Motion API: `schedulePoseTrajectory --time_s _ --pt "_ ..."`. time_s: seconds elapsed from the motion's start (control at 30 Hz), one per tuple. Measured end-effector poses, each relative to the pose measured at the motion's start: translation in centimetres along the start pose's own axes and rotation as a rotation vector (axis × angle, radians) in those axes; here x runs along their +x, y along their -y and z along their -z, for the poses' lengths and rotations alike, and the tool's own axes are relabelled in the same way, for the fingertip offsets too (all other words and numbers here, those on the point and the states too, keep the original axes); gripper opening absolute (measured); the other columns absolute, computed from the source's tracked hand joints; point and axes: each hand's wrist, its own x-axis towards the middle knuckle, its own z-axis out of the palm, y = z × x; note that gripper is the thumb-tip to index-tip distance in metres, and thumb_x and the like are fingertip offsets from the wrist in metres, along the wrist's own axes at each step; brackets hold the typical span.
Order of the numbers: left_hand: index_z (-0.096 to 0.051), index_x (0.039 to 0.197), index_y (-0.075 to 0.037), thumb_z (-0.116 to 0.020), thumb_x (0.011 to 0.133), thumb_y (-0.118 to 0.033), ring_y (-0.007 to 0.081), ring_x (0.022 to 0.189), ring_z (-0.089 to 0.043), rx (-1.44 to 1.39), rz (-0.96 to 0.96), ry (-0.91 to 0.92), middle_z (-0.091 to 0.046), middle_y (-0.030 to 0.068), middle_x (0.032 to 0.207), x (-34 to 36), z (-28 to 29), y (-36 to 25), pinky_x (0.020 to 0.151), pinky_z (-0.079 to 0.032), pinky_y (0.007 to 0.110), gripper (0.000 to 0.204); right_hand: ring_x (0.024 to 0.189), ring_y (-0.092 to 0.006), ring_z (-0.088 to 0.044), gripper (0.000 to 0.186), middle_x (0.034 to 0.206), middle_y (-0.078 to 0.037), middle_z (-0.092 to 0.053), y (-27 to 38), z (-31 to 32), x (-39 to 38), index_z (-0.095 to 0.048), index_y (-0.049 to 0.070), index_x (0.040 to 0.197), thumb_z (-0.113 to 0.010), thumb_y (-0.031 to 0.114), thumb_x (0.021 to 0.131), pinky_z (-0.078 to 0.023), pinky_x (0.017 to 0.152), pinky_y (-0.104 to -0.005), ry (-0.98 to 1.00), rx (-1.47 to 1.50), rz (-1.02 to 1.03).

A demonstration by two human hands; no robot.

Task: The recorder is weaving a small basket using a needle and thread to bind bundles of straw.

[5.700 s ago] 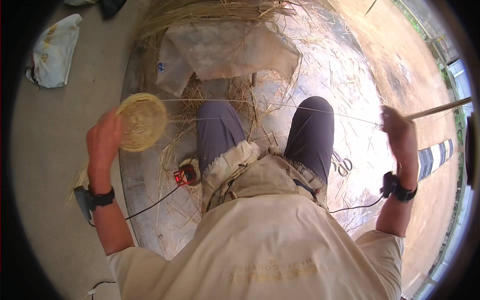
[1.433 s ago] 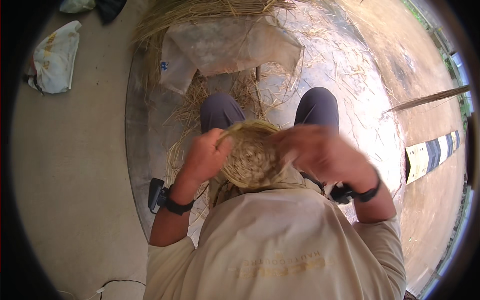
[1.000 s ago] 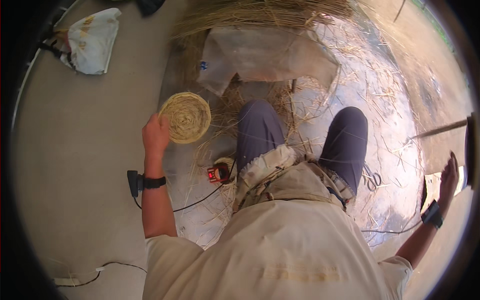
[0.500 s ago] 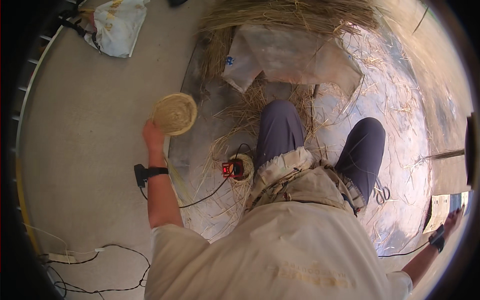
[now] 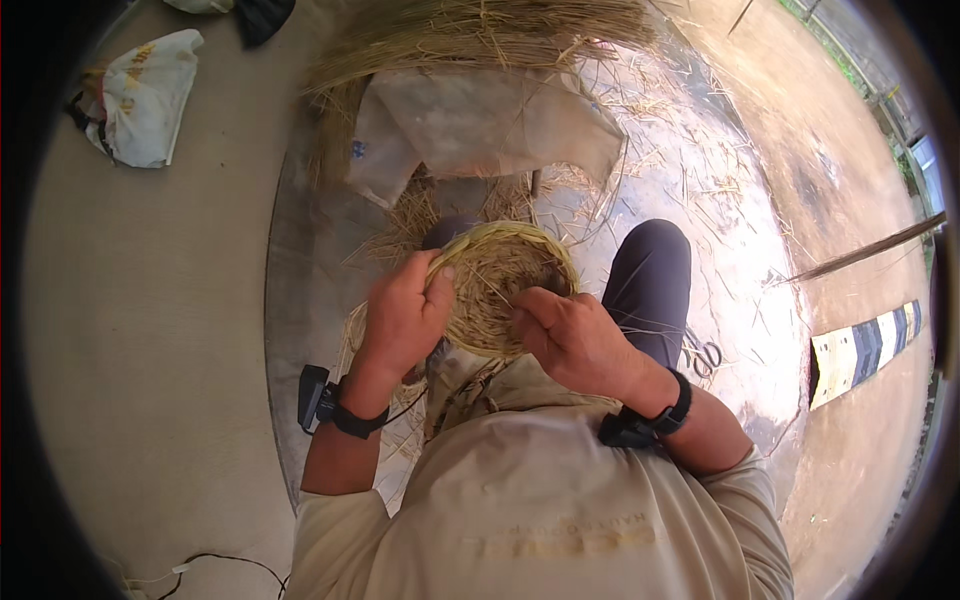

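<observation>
A round woven straw basket is held over my lap, its open top facing up toward me. My left hand grips its left rim, the thumb lying inside and the fingers going out of sight underneath. Over the right part of the opening is my right hand, its fingers closed in a pinch. Whatever lies between those fingertips is too small to make out. Thin pale straw strands show inside the basket near them.
Scissors lie right of my right knee. Ahead, a big bundle of straw rests behind a low seat draped with a pale sheet. Loose straw litters the floor. A white sack sits far left; a striped barrier stands right.
My left hand has brought the basket from the far left to over my lap. My right hand has come in from the far right to the basket. The view has shifted.
</observation>
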Motion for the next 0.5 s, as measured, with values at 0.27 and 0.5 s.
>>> schedulePoseTrajectory --time_s 0.27,0.5 --pt "-0.066 0.114 0.004 -0.064 0.100 -0.016 0.0382 0.083 -0.073 0.021 -0.103 0.026 -0.071 0.0236 0.093 0.44 -0.80 -0.41 0.072 -0.055 0.041 0.024 0.063 -0.0407 -0.067 0.014 0.069 -0.019 -0.065 -0.85 0.14 -0.54 -0.065 0.003 0.104 -0.067 0.011 0.092 -0.054 0.057 -0.0502 -0.015 -0.080 -0.029" --pt "-0.065 0.114 0.004 -0.064 0.100 -0.015 0.0412 0.083 -0.071 0.029 -0.106 0.020 -0.070 0.0240 0.093 0.58 -0.99 -0.68 0.071 -0.055 0.044 0.023 0.064 -0.0407 -0.067 0.013 0.071 -0.019 -0.065 -0.95 0.28 -0.57 -0.065 0.003 0.104 -0.066 0.011 0.093 -0.053 0.058 -0.0507 -0.012 -0.061 -0.022"
